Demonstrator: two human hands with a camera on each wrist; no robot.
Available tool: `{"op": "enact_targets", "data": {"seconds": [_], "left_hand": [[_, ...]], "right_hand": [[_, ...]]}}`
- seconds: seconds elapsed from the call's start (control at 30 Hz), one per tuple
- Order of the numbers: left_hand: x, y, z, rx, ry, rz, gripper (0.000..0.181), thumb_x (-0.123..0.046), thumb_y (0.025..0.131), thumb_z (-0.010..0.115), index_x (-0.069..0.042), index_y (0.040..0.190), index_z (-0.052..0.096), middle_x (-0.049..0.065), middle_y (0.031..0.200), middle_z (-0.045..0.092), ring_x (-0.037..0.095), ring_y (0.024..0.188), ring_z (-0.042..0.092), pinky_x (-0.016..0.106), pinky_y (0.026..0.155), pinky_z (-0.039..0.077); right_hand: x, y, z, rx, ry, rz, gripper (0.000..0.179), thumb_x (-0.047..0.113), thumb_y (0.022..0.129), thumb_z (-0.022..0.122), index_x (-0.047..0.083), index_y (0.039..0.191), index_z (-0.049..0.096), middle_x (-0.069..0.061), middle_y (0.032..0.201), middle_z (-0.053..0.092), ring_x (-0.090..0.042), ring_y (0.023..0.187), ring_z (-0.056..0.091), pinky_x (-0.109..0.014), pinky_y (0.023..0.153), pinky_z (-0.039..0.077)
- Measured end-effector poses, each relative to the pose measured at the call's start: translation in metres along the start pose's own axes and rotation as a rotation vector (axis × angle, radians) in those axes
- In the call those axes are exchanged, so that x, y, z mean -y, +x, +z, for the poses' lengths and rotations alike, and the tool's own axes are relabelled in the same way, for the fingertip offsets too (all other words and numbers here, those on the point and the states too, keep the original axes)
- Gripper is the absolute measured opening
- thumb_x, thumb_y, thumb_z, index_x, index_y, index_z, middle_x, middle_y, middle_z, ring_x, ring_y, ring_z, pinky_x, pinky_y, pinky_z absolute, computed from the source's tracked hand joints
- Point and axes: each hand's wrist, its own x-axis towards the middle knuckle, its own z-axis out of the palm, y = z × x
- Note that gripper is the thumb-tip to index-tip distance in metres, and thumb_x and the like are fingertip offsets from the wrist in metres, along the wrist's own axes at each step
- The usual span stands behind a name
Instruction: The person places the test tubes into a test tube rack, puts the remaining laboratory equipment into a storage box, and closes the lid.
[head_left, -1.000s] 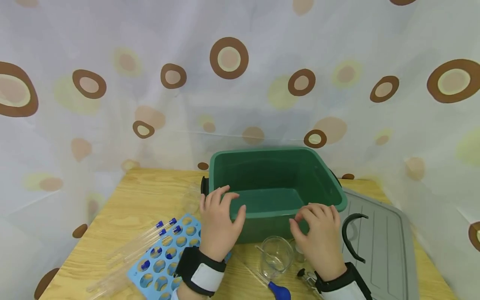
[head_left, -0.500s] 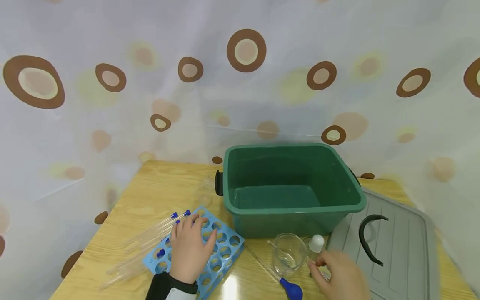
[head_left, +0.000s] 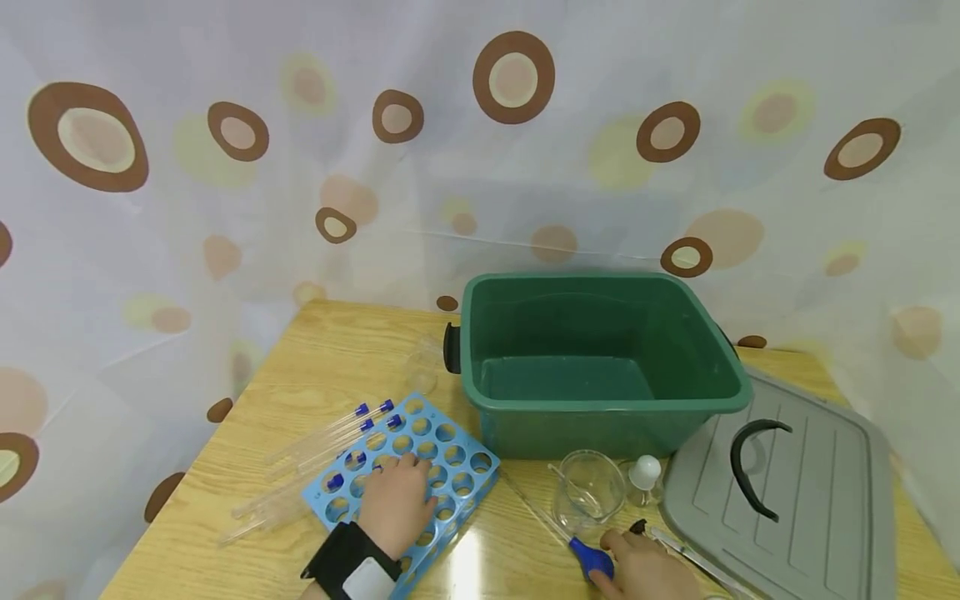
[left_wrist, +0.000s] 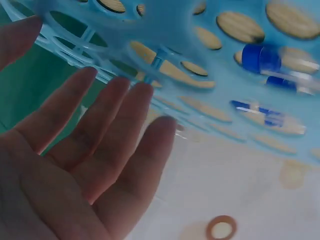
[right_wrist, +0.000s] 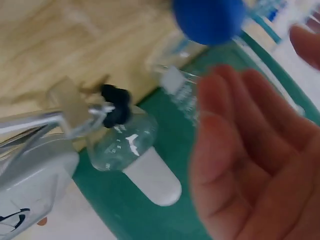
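My left hand (head_left: 396,504) lies over the light blue perforated rack (head_left: 480,465). In the left wrist view its fingers (left_wrist: 120,130) are loosely extended beside the rack's edge; contact is hard to tell. Several clear test tubes (head_left: 315,446) with blue caps lie partly across the rack's left side. My right hand (head_left: 648,571) is low in the head view, thumb and fingers around the blue bulb (head_left: 592,560) of a glass dropper. In the right wrist view the fingers (right_wrist: 215,145) are apart from the bulb. Beyond stand a glass beaker (head_left: 592,483) and a small white-topped bottle (head_left: 645,472).
A green bin (head_left: 611,429) with black handles stands behind the glassware. A grey lid (head_left: 832,492) with a black handle leans or lies at the right. Beside my right hand is a metal clamp-like tool (head_left: 697,560). Faint clear glassware (head_left: 422,375) sits left of the bin.
Both hands have left the bin's front edge. The left came down over the blue rack; the right moved down past the beaker to the dropper's bulb. The head view has shifted too.
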Motion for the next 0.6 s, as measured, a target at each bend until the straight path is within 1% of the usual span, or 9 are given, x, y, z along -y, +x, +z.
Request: {"op": "enact_targets", "data": {"seconds": [0.07,0.13,0.2,0.27,0.33,0.4,0.6], "left_hand": [[-0.001,0.002,0.0,-0.025,0.072,0.059,0.024,-0.022,0.069,0.08,-0.006,0.085,0.07,0.009,0.084,0.065,0.026,0.077,0.061,0.041,0.065,0.05],[-0.003,0.005,0.001,-0.061,0.161,0.126,0.019,-0.021,0.067,0.081,-0.008,0.074,0.068,0.006,0.075,0.063,0.022,0.071,0.059,0.037,0.06,0.049],[-0.006,0.007,0.001,-0.084,0.252,0.186,0.023,-0.026,0.065,0.083,-0.01,0.067,0.066,0.004,0.071,0.059,0.02,0.067,0.057,0.035,0.057,0.048],[-0.008,0.009,0.002,-0.094,0.33,0.227,0.027,-0.03,0.063,0.084,-0.011,0.063,0.065,0.003,0.069,0.057,0.018,0.066,0.056,0.032,0.056,0.048],[-0.01,0.009,0.001,-0.102,0.387,0.249,0.031,-0.033,0.06,0.086,-0.01,0.063,0.065,0.003,0.069,0.056,0.017,0.066,0.055,0.03,0.056,0.047],[-0.01,0.008,0.0,-0.108,0.414,0.256,0.032,-0.034,0.06,0.085,-0.01,0.063,0.065,0.002,0.069,0.055,0.016,0.065,0.055,0.029,0.056,0.046],[-0.01,0.003,0.0,-0.16,0.478,0.292,0.023,-0.02,0.068,0.079,-0.012,0.057,0.06,0.0,0.065,0.05,0.013,0.061,0.049,0.025,0.052,0.042]], "right_hand": [[-0.001,0.006,0.004,0.074,-0.026,0.009,0.034,0.038,0.077,0.073,0.012,0.096,0.063,-0.001,0.081,0.06,-0.017,0.069,0.057,-0.036,0.059,0.048],[-0.001,0.01,0.007,0.122,-0.028,0.034,0.036,0.038,0.076,0.074,0.011,0.099,0.064,-0.004,0.085,0.062,-0.021,0.074,0.059,-0.041,0.064,0.05],[-0.001,0.014,0.009,0.159,-0.028,0.057,0.037,0.038,0.077,0.073,0.011,0.101,0.064,-0.005,0.088,0.063,-0.024,0.078,0.06,-0.045,0.067,0.05],[0.0,0.016,0.011,0.18,-0.027,0.072,0.038,0.039,0.077,0.073,0.01,0.101,0.064,-0.005,0.088,0.063,-0.025,0.079,0.06,-0.046,0.067,0.05],[0.001,0.018,0.011,0.193,-0.022,0.083,0.038,0.039,0.077,0.073,0.01,0.101,0.065,-0.004,0.087,0.063,-0.024,0.078,0.059,-0.045,0.067,0.049],[0.003,0.018,0.012,0.185,-0.028,0.078,0.038,0.038,0.077,0.073,0.01,0.1,0.064,-0.004,0.084,0.063,-0.023,0.074,0.059,-0.043,0.064,0.049],[0.006,0.017,0.009,0.166,-0.046,0.089,0.036,0.038,0.077,0.073,0.01,0.098,0.065,-0.002,0.081,0.062,-0.02,0.069,0.058,-0.04,0.06,0.047]]}}
